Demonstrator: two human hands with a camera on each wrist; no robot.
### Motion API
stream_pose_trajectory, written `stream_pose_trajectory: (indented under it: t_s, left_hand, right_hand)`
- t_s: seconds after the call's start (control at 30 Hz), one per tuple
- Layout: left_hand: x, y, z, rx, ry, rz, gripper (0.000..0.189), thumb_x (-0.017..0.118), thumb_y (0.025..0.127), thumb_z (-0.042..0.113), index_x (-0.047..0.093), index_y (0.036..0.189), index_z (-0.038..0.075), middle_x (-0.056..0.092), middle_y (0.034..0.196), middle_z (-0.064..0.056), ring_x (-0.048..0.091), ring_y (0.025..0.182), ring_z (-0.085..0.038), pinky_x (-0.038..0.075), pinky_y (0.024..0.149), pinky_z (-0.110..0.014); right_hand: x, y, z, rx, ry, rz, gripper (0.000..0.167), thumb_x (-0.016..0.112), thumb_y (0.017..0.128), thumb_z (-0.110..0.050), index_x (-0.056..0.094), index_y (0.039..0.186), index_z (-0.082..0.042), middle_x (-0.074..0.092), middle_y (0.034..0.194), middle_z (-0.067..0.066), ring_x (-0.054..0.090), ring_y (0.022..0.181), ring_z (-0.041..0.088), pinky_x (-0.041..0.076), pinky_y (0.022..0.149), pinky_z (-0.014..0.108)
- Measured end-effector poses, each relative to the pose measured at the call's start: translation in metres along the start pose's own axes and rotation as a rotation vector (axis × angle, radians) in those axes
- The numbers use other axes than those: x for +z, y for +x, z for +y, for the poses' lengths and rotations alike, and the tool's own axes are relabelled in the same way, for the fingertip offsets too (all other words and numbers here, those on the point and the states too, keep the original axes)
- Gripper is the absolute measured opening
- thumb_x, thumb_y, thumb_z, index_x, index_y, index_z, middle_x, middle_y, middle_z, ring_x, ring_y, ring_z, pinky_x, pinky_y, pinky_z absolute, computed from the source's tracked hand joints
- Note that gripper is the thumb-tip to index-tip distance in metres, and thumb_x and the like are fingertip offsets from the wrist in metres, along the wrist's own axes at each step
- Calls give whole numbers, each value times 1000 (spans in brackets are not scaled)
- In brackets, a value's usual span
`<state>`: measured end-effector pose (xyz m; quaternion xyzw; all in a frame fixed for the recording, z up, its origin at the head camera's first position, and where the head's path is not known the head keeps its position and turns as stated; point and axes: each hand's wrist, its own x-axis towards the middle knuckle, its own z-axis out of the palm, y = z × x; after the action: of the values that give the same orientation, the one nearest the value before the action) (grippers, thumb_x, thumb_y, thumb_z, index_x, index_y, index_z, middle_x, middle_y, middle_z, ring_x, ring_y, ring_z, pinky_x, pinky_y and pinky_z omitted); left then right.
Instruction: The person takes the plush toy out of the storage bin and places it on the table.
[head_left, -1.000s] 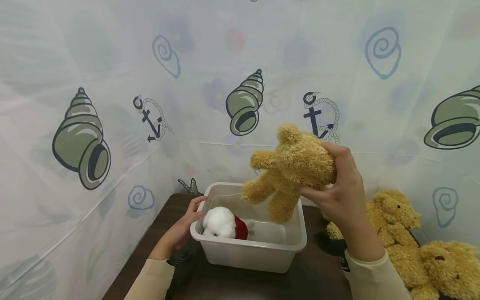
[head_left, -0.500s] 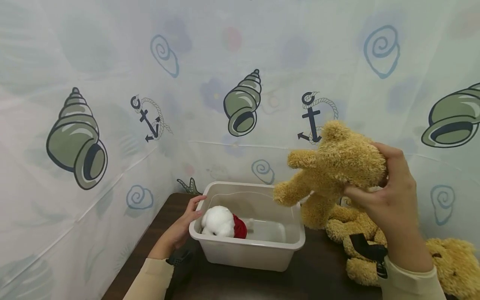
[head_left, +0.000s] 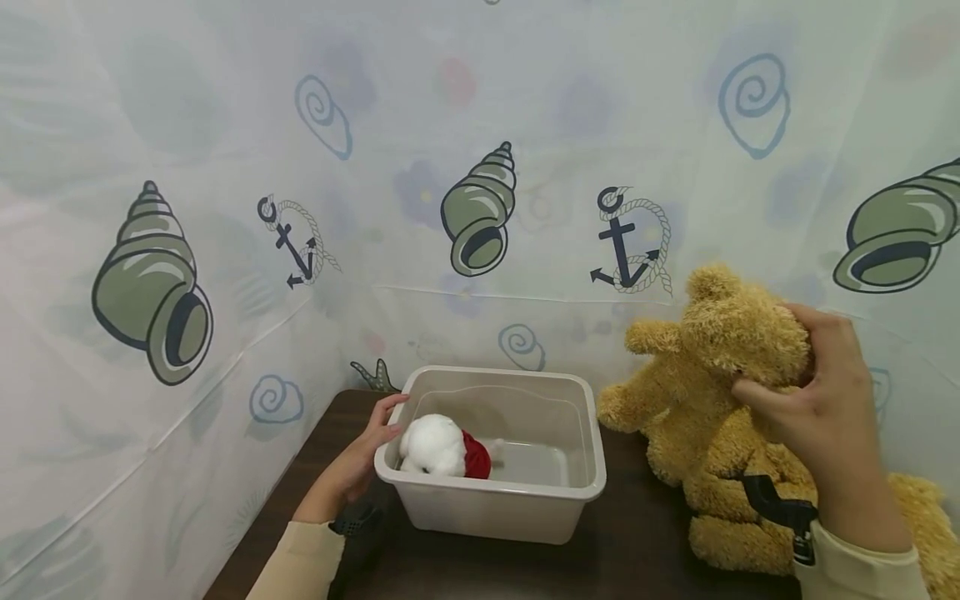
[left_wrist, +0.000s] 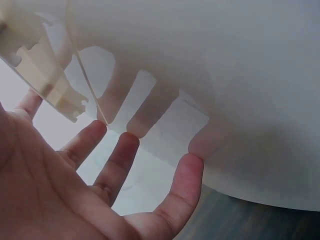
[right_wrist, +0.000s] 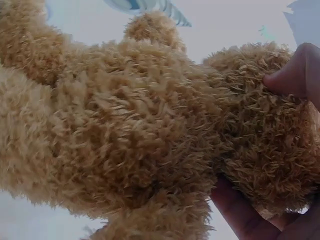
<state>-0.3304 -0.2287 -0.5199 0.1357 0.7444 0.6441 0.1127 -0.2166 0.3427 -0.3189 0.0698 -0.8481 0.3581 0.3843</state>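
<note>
My right hand [head_left: 832, 408] grips a golden-brown teddy bear [head_left: 720, 367] by the back of its head. In the right wrist view, the thumb and fingers press into the fur of the teddy bear [right_wrist: 125, 120] from opposite sides. The bear is held up to the right of a pale plastic bin [head_left: 502, 508], its lower part overlapping other golden fur behind. My left hand [head_left: 360, 454] rests at the bin's left rim; in the left wrist view, the fairly straight fingers [left_wrist: 117, 160] touch its outer wall. A white plush toy [head_left: 435, 446] with a red garment lies inside the bin's left side.
More golden teddy bears [head_left: 753, 533] sit at the right of the dark table [head_left: 630, 550], partly hidden by the raised bear and right arm. A pale curtain [head_left: 555, 100] with shells and anchors hangs behind and at the left.
My right hand has carried the teddy bear from over the bin to the right, then somewhat lower, beside the other bears. The left hand stays at the bin's rim.
</note>
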Motion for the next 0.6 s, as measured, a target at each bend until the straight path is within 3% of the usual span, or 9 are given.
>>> stream_pose_trajectory:
  t_s: [0.07,0.13,0.23,0.43,0.5,0.6]
  left_hand:
    - [-1,0,0,2,0,0,59,44,112,43,17,165,36,11,175,-9,22,158,-48,35,118,-76]
    - [-2,-1,0,7,1,-6,59,43,113,41,16,165,35,11,175,-9,21,157,-47,35,118,-73]
    - [-3,-3,0,10,6,-5,60,43,113,39,15,166,32,11,174,-11,22,156,-48,38,117,-71]
    - [-2,-3,-1,16,-5,-4,59,43,114,39,16,166,34,12,175,-11,22,157,-48,37,117,-72]
    - [0,-2,-1,13,-5,-3,59,43,114,40,16,166,35,13,175,-10,23,157,-47,39,116,-70]
    - [2,-3,1,15,-22,-9,59,43,114,38,16,166,34,14,175,-10,25,156,-47,42,114,-63]
  right_hand:
    - [2,-1,10,21,-27,-64,107,95,76,-2,42,168,-21,51,148,3,48,112,18,41,93,38]
    - [5,-2,20,26,-42,-149,106,93,82,-6,36,170,-19,47,155,19,50,117,34,43,94,52]
    - [17,-5,33,26,-23,-282,102,90,88,-10,31,172,-16,39,162,30,48,132,54,41,96,75]
    - [44,-9,54,44,40,-490,98,87,93,-15,27,171,-8,30,168,36,31,150,64,35,104,84]
    - [50,-10,60,52,31,-522,96,86,94,-18,28,170,-6,31,167,36,32,150,62,36,105,82]
    - [57,-11,66,63,10,-552,93,84,97,-21,29,170,-6,34,163,35,43,137,54,45,95,71]
